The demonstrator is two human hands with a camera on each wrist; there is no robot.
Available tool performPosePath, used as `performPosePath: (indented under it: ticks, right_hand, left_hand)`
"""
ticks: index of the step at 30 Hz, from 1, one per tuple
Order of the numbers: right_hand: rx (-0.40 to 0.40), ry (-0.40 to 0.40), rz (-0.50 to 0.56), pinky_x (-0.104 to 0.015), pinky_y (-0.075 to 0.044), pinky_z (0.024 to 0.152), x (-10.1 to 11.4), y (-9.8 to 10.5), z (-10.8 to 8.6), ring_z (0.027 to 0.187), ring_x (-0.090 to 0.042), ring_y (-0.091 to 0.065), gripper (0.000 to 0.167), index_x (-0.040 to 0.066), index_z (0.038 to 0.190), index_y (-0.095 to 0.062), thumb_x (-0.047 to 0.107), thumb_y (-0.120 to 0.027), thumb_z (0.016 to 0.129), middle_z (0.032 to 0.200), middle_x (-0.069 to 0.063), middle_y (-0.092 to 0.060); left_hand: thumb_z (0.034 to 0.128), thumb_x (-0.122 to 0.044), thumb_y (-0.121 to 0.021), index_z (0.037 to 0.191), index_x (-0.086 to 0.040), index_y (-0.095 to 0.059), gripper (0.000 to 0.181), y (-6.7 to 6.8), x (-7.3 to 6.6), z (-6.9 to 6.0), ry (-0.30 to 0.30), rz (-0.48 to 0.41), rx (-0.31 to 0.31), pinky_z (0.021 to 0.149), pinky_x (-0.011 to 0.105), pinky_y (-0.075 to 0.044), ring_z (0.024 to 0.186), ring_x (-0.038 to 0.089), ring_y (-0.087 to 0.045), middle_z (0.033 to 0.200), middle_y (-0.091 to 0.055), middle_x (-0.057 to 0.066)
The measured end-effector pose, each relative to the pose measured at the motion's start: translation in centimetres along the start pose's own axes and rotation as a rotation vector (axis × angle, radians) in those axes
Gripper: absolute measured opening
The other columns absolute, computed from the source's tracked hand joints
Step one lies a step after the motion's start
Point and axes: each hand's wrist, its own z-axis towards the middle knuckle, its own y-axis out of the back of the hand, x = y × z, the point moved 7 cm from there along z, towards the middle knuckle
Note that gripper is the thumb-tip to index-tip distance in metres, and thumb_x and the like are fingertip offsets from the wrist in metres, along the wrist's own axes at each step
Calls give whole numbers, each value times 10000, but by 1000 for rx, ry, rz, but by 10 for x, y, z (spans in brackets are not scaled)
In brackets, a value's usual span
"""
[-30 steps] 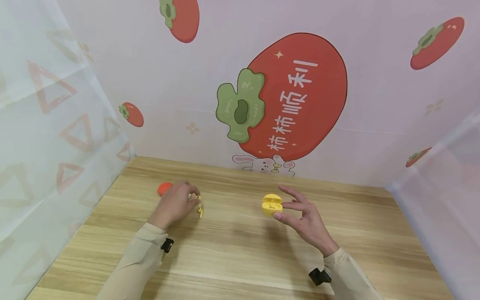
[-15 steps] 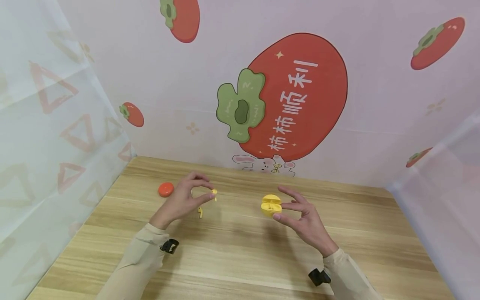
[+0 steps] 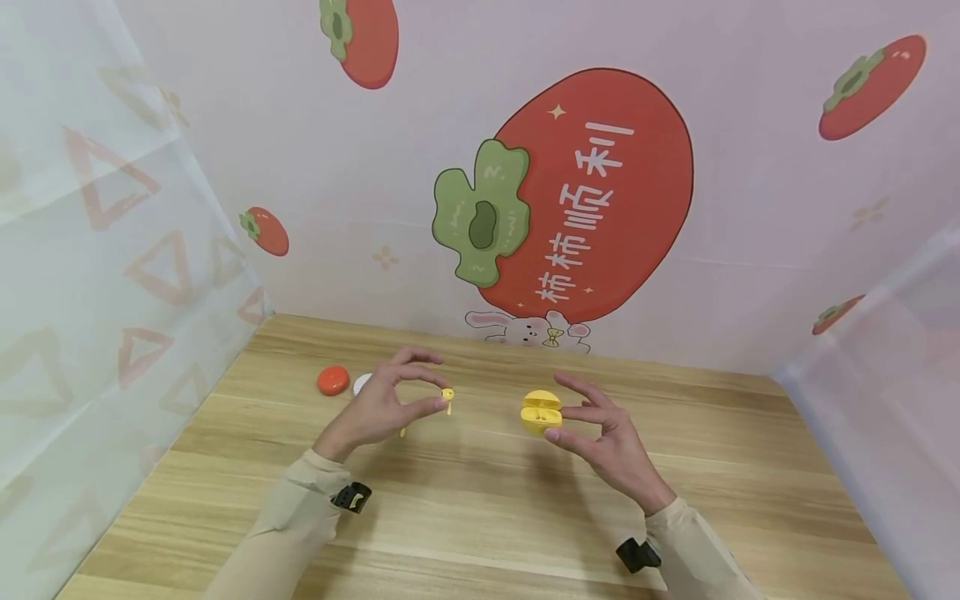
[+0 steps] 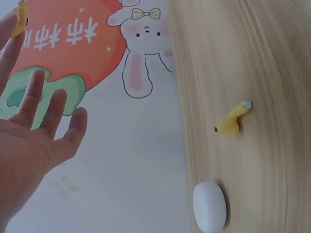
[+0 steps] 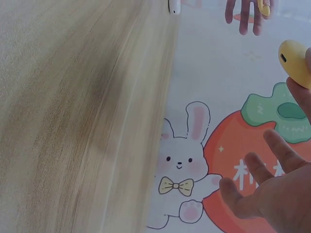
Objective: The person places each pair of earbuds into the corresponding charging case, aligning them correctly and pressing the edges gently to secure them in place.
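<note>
Between thumb and index fingertip, my left hand [image 3: 378, 410] pinches a yellow earbud [image 3: 448, 394], its stem hanging down above the table. My right hand [image 3: 617, 454] holds a yellow earbud case [image 3: 542, 414] by its side, lifted off the table, with the lid up and the inner slots showing. In the right wrist view the rounded outside of this case [image 5: 293, 62] shows a small dark port. A second yellow earbud [image 4: 232, 120] lies on the wood; in the head view my left hand mostly covers it.
A red rounded case [image 3: 333, 380] lies at the left of the wooden table [image 3: 480, 517]. Beside it a white rounded case [image 4: 210, 207] is partly behind my left hand in the head view. Printed cloth walls [image 3: 315, 283] enclose the back and sides.
My left hand has lifted one yellow earbud off the table and carried it right, toward the yellow case. The white case has come into sight. My right hand has hardly moved.
</note>
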Motion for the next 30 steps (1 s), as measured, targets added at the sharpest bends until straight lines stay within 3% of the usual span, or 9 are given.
performPosePath:
  ticks: [9, 19, 26, 30]
  right_hand:
    - [1, 4, 0, -698, -260, 1091, 1, -1, 0, 1432, -260, -347, 237, 130, 1082, -809, 130, -836, 847, 1477, -55, -520]
    - [-1, 6, -18, -677, -285, 1091, 3, -3, 1, 1422, -251, -364, 234, 142, 1079, -811, 149, -839, 847, 1456, 16, -532]
    - [11, 3, -24, -667, -284, 1098, 7, -6, 3, 1418, -235, -371, 239, 188, 1088, -811, 177, -838, 851, 1458, 57, -530]
    - [20, 4, -20, -674, -272, 1099, 9, -8, 3, 1422, -243, -363, 234, 194, 1090, -811, 177, -831, 857, 1461, 59, -526]
  left_hand:
    - [840, -139, -840, 998, -171, -797, 167, -10, -22, 5, -77, 29, -35, 1075, 533, -363, 1270, 312, -490, 1316, -562, 26]
    - [839, -154, -842, 998, -197, -792, 173, -25, -53, 15, -222, 61, -71, 1088, 574, -339, 1270, 209, -475, 1314, -537, 2]
    - [828, -149, -851, 1010, -170, -796, 191, -39, -68, 23, -327, 68, -85, 1080, 510, -335, 1270, 223, -466, 1315, -524, 34]
    - [833, -153, -850, 1008, -152, -793, 184, -47, -74, 26, -357, 89, -74, 1090, 486, -349, 1296, 231, -439, 1322, -515, 46]
